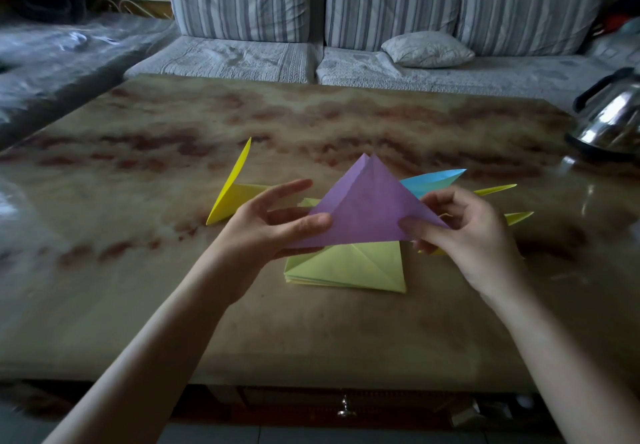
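A purple paper [367, 204], folded into a triangle with its point up, hangs above the table between both hands. My left hand [270, 225] pinches its lower left corner, thumb on top and fingers behind. My right hand [467, 232] pinches the lower right corner. Directly beneath lies a stack of pale yellow-green paper squares [349, 267] with diagonal creases.
A folded yellow piece [232, 191] stands left of the hands. A blue folded piece [433, 180] and yellow pointed pieces [516, 217] lie behind and right. A steel kettle [609, 118] sits at the marble table's [311, 121] right edge. A striped sofa [381, 11] runs behind.
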`<state>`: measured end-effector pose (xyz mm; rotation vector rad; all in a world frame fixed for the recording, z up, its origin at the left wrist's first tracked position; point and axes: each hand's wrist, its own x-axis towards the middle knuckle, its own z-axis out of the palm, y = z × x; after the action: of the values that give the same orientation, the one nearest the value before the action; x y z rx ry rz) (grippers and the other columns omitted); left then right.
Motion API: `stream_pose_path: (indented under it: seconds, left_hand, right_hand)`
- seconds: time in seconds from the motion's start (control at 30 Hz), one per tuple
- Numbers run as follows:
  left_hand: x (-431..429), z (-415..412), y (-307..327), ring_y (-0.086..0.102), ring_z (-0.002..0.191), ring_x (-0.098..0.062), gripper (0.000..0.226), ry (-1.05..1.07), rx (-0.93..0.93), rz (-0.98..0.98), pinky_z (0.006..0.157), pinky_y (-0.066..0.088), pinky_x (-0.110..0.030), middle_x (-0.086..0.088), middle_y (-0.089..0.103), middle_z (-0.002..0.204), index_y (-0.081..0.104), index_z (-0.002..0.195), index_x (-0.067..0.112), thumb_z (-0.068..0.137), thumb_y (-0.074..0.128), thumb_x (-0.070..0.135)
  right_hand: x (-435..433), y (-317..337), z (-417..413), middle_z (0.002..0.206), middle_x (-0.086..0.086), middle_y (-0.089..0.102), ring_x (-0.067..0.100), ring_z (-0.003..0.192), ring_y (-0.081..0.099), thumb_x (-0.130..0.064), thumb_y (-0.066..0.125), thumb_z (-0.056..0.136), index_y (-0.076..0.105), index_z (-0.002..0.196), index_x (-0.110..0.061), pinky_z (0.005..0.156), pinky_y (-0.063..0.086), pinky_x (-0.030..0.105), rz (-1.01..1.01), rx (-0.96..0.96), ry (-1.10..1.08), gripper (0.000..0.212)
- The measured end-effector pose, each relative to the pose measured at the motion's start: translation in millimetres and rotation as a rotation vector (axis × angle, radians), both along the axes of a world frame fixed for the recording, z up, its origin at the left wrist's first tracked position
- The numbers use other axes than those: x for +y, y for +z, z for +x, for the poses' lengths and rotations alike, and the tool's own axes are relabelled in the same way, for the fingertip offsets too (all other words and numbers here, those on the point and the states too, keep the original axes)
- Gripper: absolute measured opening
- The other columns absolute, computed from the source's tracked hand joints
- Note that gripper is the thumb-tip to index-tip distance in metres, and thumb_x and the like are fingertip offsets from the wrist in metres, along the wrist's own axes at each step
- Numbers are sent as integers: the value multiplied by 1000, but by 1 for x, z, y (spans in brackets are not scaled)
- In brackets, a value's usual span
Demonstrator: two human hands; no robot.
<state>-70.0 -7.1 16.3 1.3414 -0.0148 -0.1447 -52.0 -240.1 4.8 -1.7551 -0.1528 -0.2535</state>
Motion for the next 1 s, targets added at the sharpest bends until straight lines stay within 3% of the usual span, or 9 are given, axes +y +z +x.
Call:
stream_pose_path:
  seconds: [0.13,0.23,0.33,0.47,0.63,0.8,1.0]
  left_hand:
    - [0,1,-3,69,72,-8,47,30,-65,69,64,56,-21,-1,75,84,61,114,20,71,69,2]
    - [-1,2,-9,66,67,-3,37,66,-147,168,62,53,-15,5,73,74,65,103,22,80,63,-8]
    - [-4,2,-10,65,66,1,30,157,-230,251,58,51,-14,5,72,72,68,93,22,81,65,-5]
    - [-8,1,-10,62,62,0,23,220,-252,262,55,51,-14,-1,69,74,70,87,22,74,74,3]
    - [-9,3,-14,59,60,-1,22,218,-270,341,60,49,-14,11,66,62,71,66,31,68,80,10]
    - [-12,0,-12,56,55,-2,27,140,-273,372,59,48,-15,13,64,58,72,61,36,67,80,11]
    - [-14,-1,-10,56,50,-1,28,128,-261,362,55,48,-14,11,64,57,72,60,35,68,80,9]
  right_hand:
    - [2,2,-2,77,14,69,18,56,60,-3,78,69,60,96,-21,49,50,24,18,54,4,38]
    - [2,3,-3,79,15,71,13,60,60,-3,77,70,69,87,-14,49,50,21,-40,91,55,21]
    - [2,3,-5,73,12,70,11,56,60,-2,75,72,69,83,-3,45,49,20,-23,169,94,12]
    - [1,7,-9,78,16,73,20,62,69,-1,72,74,67,90,2,47,52,22,18,262,162,18]
    - [2,15,-15,81,9,75,16,68,71,-9,75,64,69,91,-8,60,55,21,17,302,236,27]
    - [8,18,-18,81,5,76,11,73,69,-30,78,52,73,78,-12,68,53,21,-8,260,236,31]
    - [14,13,-16,78,11,75,18,69,68,-27,76,57,72,71,-12,68,51,29,-3,248,184,20]
